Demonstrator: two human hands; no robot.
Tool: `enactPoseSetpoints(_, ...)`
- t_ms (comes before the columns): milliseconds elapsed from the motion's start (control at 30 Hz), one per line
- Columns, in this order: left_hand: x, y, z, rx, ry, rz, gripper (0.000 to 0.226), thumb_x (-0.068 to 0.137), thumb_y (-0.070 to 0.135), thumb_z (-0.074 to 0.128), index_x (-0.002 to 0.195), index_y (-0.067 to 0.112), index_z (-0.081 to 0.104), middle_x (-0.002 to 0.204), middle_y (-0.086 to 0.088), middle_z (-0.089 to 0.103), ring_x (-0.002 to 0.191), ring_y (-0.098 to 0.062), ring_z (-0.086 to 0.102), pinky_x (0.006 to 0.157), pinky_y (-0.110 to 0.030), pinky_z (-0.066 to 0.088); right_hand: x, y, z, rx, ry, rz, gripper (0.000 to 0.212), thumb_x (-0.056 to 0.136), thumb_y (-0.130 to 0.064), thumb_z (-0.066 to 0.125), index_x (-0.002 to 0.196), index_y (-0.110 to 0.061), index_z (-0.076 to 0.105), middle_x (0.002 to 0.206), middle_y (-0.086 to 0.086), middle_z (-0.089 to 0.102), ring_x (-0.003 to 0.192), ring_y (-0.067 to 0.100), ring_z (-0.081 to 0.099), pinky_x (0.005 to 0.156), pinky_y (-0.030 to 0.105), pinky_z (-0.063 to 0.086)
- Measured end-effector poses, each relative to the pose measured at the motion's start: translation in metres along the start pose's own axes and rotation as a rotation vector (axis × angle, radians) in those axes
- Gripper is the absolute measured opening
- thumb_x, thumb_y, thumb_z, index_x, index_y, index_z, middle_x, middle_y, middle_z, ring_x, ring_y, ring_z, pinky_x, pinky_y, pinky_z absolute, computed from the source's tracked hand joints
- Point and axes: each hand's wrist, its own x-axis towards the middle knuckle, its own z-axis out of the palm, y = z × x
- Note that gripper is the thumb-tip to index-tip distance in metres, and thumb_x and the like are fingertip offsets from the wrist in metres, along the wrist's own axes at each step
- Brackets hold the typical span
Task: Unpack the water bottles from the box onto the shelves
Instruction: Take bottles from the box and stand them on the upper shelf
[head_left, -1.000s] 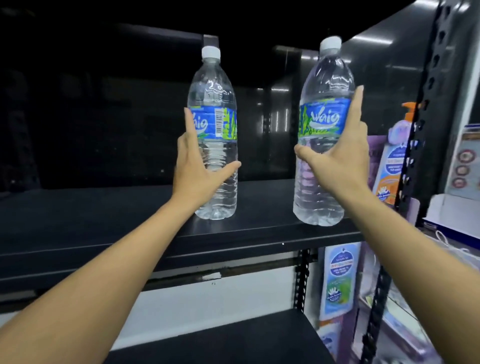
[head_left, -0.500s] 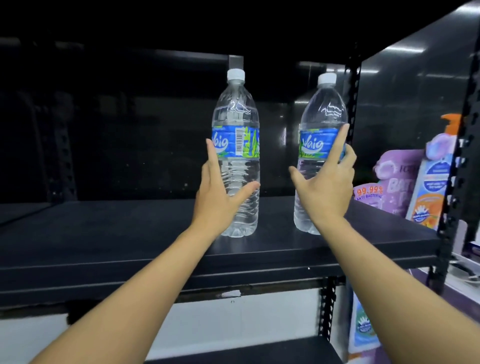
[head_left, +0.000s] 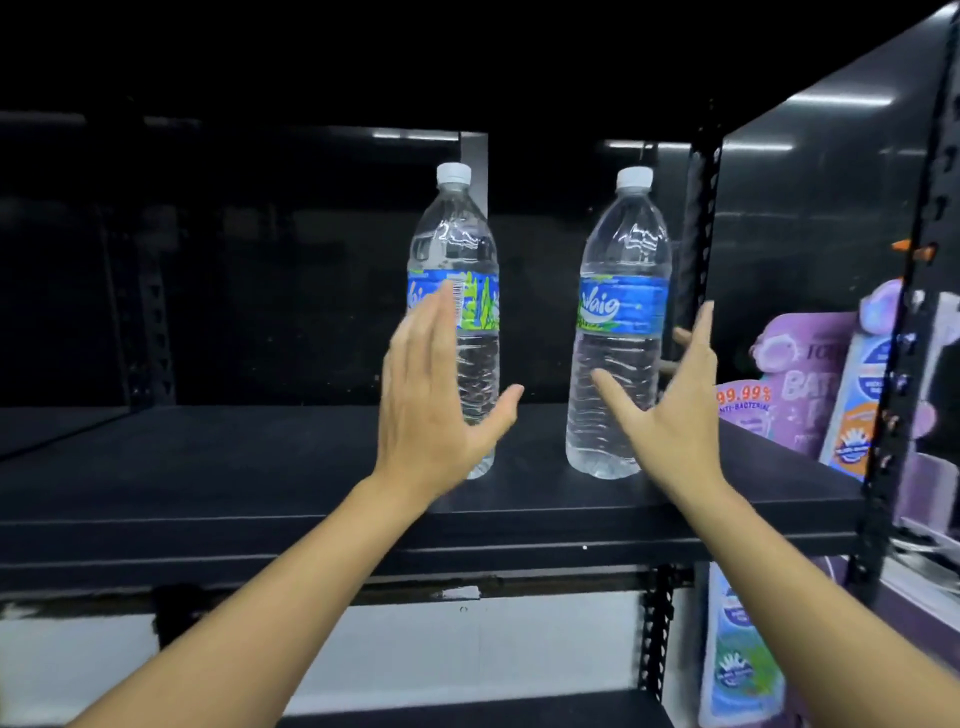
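Observation:
Two clear water bottles with white caps and blue labels stand upright on the black shelf. The left bottle is partly covered by my left hand, whose fingers are straight and spread, just in front of it. The right bottle stands free near the shelf's right end. My right hand is spread wide beside it, thumb toward the bottle, holding nothing. The box is out of view.
A black perforated upright rises behind the right bottle. Purple and orange product packs stand on the neighbouring shelf at right. A lower black shelf and a white wall show below. The shelf's left half is dark and bare.
Both hands have let go of the bottles and drawn back with fingers spread. The bottles now stand on the shelf by themselves. The camera has shifted right and closer.

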Motion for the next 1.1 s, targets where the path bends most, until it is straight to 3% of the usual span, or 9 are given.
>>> enactPoseSetpoints(100,0.005,0.027,0.02,-0.211,-0.169,-0.012,0.088,0.093,0.031,0.07,0.16,0.019,0.015,0.159,-0.006,0.038,0.141,-0.021,0.045,0.116,-0.042,0.04,-0.005,0.01,-0.011,0.119,0.002,0.142,0.101,0.078,-0.053,0.083,0.156,-0.029,0.024,0.136,-0.002,0.05,0.108,0.018,0.063,0.098,0.042,0.054)
enactPoseSetpoints(233,0.008,0.054,0.057,-0.49,-0.387,-0.465,0.084,0.101,0.041,0.058,0.161,0.039,0.0,0.157,0.01,0.037,0.128,-0.005,0.051,0.109,-0.039,0.044,-0.004,0.011,-0.015,0.228,-0.051,0.198,0.068,0.077,-0.048,0.085,0.127,-0.028,0.044,0.115,-0.007,0.059,0.094,0.012,0.066,0.089,0.037,0.058)
enactPoseSetpoints(367,0.005,0.058,0.079,-0.65,-0.526,-0.699,0.081,0.105,0.041,0.05,0.162,0.037,-0.008,0.16,0.008,0.039,0.112,0.009,0.054,0.1,-0.022,0.033,-0.004,0.014,-0.015,0.209,-0.089,0.171,0.052,0.08,-0.047,0.083,0.117,-0.029,0.05,0.113,-0.015,0.063,0.096,0.006,0.065,0.085,0.026,0.055)
enactPoseSetpoints(467,0.003,0.053,0.083,-0.69,-0.539,-0.744,0.083,0.105,0.035,0.054,0.162,0.035,-0.006,0.152,0.011,0.048,0.099,0.019,0.053,0.084,-0.004,0.037,-0.003,0.017,-0.014,0.205,-0.114,0.156,0.046,0.085,-0.046,0.079,0.118,-0.031,0.052,0.115,-0.015,0.065,0.1,0.006,0.066,0.086,0.028,0.055)
enactPoseSetpoints(567,0.002,0.049,0.083,-0.695,-0.49,-0.744,0.087,0.102,0.025,0.06,0.163,0.033,-0.001,0.143,0.013,0.056,0.093,0.021,0.06,0.073,0.004,0.041,-0.001,0.019,-0.014,0.234,-0.157,0.165,0.042,0.091,-0.043,0.073,0.125,-0.029,0.053,0.119,-0.016,0.065,0.104,0.003,0.065,0.094,0.033,0.056)
enactPoseSetpoints(700,0.001,0.049,0.082,-0.682,-0.443,-0.711,0.089,0.094,0.021,0.073,0.161,0.031,0.016,0.121,0.024,0.06,0.094,0.017,0.064,0.074,-0.002,0.047,0.0,0.021,-0.016,0.309,-0.197,0.234,0.042,0.094,-0.047,0.068,0.131,-0.03,0.056,0.122,-0.018,0.067,0.11,0.001,0.066,0.101,0.039,0.055)
enactPoseSetpoints(800,-0.001,0.049,0.081,-0.652,-0.409,-0.683,0.086,0.082,0.024,0.085,0.152,0.032,0.036,0.119,0.021,0.064,0.096,0.01,0.067,0.077,-0.01,0.053,0.0,0.02,-0.016,0.329,-0.215,0.247,0.052,0.084,-0.059,0.075,0.127,-0.037,0.056,0.119,-0.02,0.069,0.107,0.0,0.067,0.097,0.036,0.057)
enactPoseSetpoints(900,-0.002,0.048,0.083,-0.618,-0.401,-0.658,0.071,0.08,0.029,0.087,0.141,0.033,0.051,0.126,0.018,0.063,0.099,0.005,0.067,0.084,-0.018,0.054,0.0,0.021,-0.017,0.344,-0.236,0.254,0.055,0.079,-0.055,0.081,0.126,-0.039,0.057,0.115,-0.017,0.071,0.1,0.001,0.071,0.09,0.034,0.06)
enactPoseSetpoints(1100,-0.002,0.047,0.083,-0.643,-0.457,-0.675,0.07,0.084,0.026,0.083,0.143,0.032,0.047,0.13,0.022,0.059,0.108,0.003,0.064,0.094,-0.022,0.052,0.004,0.026,-0.017,0.445,-0.319,0.278,0.046,0.095,-0.038,0.071,0.14,-0.035,0.058,0.123,-0.008,0.072,0.103,0.007,0.074,0.097,0.04,0.059)
